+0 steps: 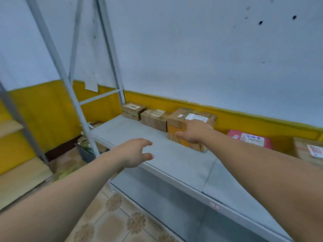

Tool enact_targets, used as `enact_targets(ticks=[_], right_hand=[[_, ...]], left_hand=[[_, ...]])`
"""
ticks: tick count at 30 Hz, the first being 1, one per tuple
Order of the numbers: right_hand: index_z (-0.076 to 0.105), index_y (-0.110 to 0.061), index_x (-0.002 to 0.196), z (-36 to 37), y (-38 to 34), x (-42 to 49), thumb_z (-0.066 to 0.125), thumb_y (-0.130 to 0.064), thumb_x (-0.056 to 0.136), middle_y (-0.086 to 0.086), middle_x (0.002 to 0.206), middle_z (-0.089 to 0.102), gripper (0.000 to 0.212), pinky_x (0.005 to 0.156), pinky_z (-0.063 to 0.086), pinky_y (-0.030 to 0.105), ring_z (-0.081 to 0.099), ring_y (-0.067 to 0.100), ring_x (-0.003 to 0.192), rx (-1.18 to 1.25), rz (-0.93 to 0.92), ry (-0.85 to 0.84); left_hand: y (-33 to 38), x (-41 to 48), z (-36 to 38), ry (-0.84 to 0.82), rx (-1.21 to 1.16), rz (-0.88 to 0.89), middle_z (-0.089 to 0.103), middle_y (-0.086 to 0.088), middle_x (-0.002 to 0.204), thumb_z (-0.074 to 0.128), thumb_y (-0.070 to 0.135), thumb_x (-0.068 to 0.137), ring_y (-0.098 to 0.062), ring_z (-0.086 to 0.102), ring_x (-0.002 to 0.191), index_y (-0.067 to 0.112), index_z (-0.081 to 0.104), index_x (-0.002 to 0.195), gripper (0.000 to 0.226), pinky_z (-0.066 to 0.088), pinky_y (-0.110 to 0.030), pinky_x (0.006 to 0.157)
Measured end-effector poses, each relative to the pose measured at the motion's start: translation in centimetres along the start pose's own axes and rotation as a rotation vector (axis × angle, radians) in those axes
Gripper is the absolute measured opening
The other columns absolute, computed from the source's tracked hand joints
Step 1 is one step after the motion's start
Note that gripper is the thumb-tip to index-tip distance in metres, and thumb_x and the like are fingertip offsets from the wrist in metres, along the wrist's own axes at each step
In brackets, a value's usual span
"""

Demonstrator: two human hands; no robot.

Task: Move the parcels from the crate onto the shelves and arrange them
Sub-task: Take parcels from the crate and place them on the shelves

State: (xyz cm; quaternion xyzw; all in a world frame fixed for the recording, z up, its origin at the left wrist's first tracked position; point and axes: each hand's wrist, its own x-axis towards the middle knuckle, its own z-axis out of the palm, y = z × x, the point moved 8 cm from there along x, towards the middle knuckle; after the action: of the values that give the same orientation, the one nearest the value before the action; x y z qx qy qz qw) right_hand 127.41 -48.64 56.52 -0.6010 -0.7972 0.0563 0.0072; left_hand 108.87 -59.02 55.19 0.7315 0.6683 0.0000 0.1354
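A grey metal shelf [157, 147] runs along the wall. A row of cardboard parcels stands at its back: a small box [133, 110], a second box [153, 117], and a larger taped box [190, 119] with a white label. My right hand [194, 132] rests on the front top edge of the larger box, thumb against its front face. My left hand [135, 152] hovers above the shelf's front edge, fingers loosely curled and holding nothing. A pink parcel [250, 140] and another cardboard box [309, 151] lie farther right.
Slanted grey shelf posts [70, 84] rise at the left. A dark crate [85, 152] with contents sits on the tiled floor [111, 222] behind the post. A lower shelf [174, 203] lies beneath. Wooden shelves [21, 179] stand at far left.
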Motion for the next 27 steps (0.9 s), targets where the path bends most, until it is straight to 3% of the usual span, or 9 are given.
enact_targets(ticks=[7,12,19,23,27], right_hand=[[0.031,-0.023,0.154,2.3,-22.4,1.9,0.044,-0.064,0.094,0.006,0.158,0.036,0.073,0.109,0.039,0.045,0.039,0.03,0.14,-0.03,-0.325,-0.069],[0.035,-0.02,0.151,4.5,-34.1,5.2,0.047,-0.064,0.094,0.007,0.154,0.041,0.073,0.107,0.041,0.043,0.044,0.029,0.136,-0.051,-0.5,-0.097],[0.037,-0.021,0.15,7.9,-47.1,13.6,0.046,-0.065,0.093,0.008,0.151,0.044,0.072,0.101,0.047,0.044,0.048,0.03,0.132,-0.045,-0.663,-0.141],[0.029,-0.019,0.155,9.2,-52.4,18.3,0.043,-0.061,0.097,0.009,0.157,0.035,0.073,0.106,0.042,0.043,0.041,0.031,0.139,-0.054,-0.731,-0.232],[0.032,-0.018,0.153,10.7,-56.8,22.3,0.044,-0.059,0.097,0.01,0.153,0.041,0.071,0.101,0.045,0.042,0.046,0.03,0.133,-0.057,-0.787,-0.271]], left_hand=[[-14.6,-8.0,-3.6,0.068,-0.017,-0.241,0.037,0.001,0.154,0.053,0.045,0.096,-0.02,0.04,0.136,0.025,0.034,0.15,0.06,0.036,-0.034,0.107],[-24.5,-10.8,-3.1,0.083,-0.064,-0.419,0.038,0.0,0.152,0.054,0.048,0.094,-0.02,0.04,0.136,0.025,0.034,0.149,0.062,0.037,-0.035,0.108],[-36.6,-9.3,-2.6,0.073,-0.134,-0.613,0.034,-0.002,0.155,0.054,0.043,0.096,-0.022,0.036,0.139,0.023,0.033,0.149,0.061,0.033,-0.037,0.112],[-42.7,-7.8,-2.9,0.02,-0.139,-0.707,0.036,0.0,0.154,0.053,0.045,0.096,-0.021,0.037,0.138,0.025,0.033,0.15,0.061,0.033,-0.033,0.109],[-48.0,-7.2,-2.7,0.002,-0.182,-0.791,0.039,0.0,0.151,0.054,0.045,0.095,-0.021,0.042,0.134,0.029,0.034,0.148,0.059,0.037,-0.036,0.108]])
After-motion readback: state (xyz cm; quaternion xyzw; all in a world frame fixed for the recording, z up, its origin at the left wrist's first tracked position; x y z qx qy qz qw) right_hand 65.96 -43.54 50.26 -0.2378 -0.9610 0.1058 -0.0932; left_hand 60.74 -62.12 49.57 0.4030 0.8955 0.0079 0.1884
